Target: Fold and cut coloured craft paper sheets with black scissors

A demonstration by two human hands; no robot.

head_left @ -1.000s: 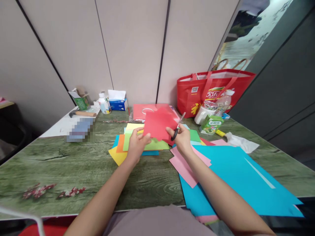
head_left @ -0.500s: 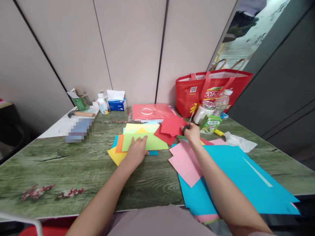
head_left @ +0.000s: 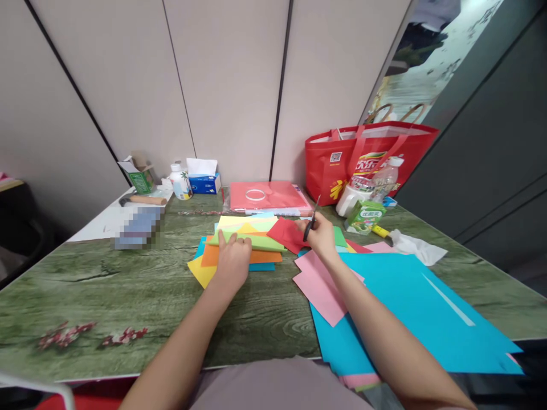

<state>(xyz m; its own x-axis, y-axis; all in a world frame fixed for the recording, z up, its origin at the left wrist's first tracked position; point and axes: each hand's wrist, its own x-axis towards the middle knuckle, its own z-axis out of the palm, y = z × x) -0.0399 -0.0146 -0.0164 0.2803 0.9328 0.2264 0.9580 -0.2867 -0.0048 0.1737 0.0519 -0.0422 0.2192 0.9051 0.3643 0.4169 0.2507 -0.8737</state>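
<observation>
My left hand [head_left: 233, 256] is closed on a light green sheet of paper [head_left: 262, 242], whose near edge is curled up off the pile. Beneath it lie an orange sheet [head_left: 267, 257], a yellow sheet [head_left: 200, 272] and a blue sheet [head_left: 261, 266]; pale yellow paper [head_left: 231, 221] shows behind. In my right hand [head_left: 322, 236] is a pair of black-handled scissors [head_left: 311, 225], blades pointing up and away. Red paper [head_left: 287, 233] lies just left of that hand. Below its wrist, pink sheets [head_left: 320, 290] rest on a large blue sheet [head_left: 397, 307].
A red tote bag [head_left: 325, 171], white mug [head_left: 348, 199], plastic bottle [head_left: 387, 176] and green carton [head_left: 364, 217] stand at the back right. A red packet [head_left: 273, 196] lies behind the papers. Further left are a tissue box [head_left: 205, 183], white bottle [head_left: 180, 185] and hammer [head_left: 145, 200].
The light green sheet has gone from lying flat to curling up under my left hand, baring more orange paper. My right hand has shifted left with the scissors; less red paper shows.
</observation>
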